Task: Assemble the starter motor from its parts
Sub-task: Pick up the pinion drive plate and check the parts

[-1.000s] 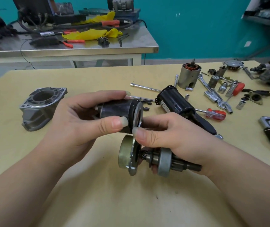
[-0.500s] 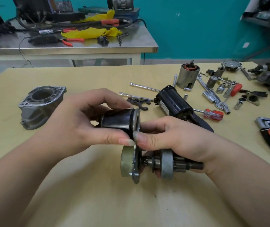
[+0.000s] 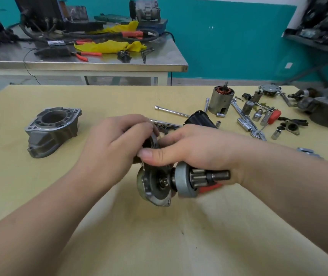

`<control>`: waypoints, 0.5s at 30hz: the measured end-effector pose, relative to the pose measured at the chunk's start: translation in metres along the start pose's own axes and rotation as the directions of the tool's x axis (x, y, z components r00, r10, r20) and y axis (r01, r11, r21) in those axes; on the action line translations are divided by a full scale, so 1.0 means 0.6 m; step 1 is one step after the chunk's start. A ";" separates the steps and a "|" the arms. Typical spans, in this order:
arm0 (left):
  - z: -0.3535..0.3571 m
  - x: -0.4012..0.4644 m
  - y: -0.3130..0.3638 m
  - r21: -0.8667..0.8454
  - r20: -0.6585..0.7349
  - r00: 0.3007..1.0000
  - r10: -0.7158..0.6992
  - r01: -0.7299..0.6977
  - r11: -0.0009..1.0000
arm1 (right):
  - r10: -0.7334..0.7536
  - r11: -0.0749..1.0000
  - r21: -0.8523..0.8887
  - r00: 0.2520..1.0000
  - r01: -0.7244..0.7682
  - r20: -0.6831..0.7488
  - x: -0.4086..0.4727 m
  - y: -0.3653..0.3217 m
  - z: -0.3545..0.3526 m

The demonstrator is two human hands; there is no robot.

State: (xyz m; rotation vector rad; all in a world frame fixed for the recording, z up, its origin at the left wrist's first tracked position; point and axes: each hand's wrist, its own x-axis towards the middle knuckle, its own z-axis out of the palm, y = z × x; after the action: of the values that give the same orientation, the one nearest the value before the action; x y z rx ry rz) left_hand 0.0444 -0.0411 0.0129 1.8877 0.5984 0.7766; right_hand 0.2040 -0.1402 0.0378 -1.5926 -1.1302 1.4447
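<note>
My left hand (image 3: pixel 111 148) wraps round a black cylindrical solenoid (image 3: pixel 149 142), mostly hidden under its fingers. My right hand (image 3: pixel 195 148) holds the pinion drive assembly (image 3: pixel 179 182): a round metal plate, a grey clutch drum, a toothed pinion and a dark shaft pointing right. My right thumb presses where the solenoid's flange meets the plate. A grey cast nose housing (image 3: pixel 51 130) lies at the left of the table. The armature with copper windings (image 3: pixel 221 100) stands upright at the back. A black motor body (image 3: pixel 201 118) lies behind my right hand.
Sockets, wrenches and long bolts (image 3: pixel 254 118) are scattered at the right of the yellow table (image 3: pixel 119 236). A red screwdriver handle (image 3: pixel 211 188) shows under my right hand. A steel bench (image 3: pixel 99 62) with yellow cloth and tools stands behind.
Both hands have turned the parts: my left hand rolled over the solenoid and now covers it, and the pinion assembly has tilted so that its plate face and shaft show more.
</note>
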 end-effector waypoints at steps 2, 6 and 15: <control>0.000 0.000 -0.001 -0.107 -0.085 0.995 -0.049 0.040 0.993 | 0.029 1.000 0.008 0.999 -0.029 -0.020 0.001 -0.013 0.002; 0.012 -0.005 -0.011 -0.226 -0.164 0.979 -0.118 0.079 0.971 | 0.140 0.977 -0.163 0.990 -0.137 0.008 0.006 -0.037 0.001; 0.029 0.000 -0.029 -0.438 -0.325 0.896 -0.304 0.142 0.888 | 0.096 0.995 0.006 0.986 -0.098 0.140 0.012 -0.029 -0.032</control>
State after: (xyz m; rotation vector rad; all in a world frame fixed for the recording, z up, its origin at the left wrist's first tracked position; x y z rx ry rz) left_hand 0.0559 -0.0444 -0.0084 1.2613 0.8173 1.0374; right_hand 0.2204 -0.1257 0.0537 -1.5765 -1.1323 1.6455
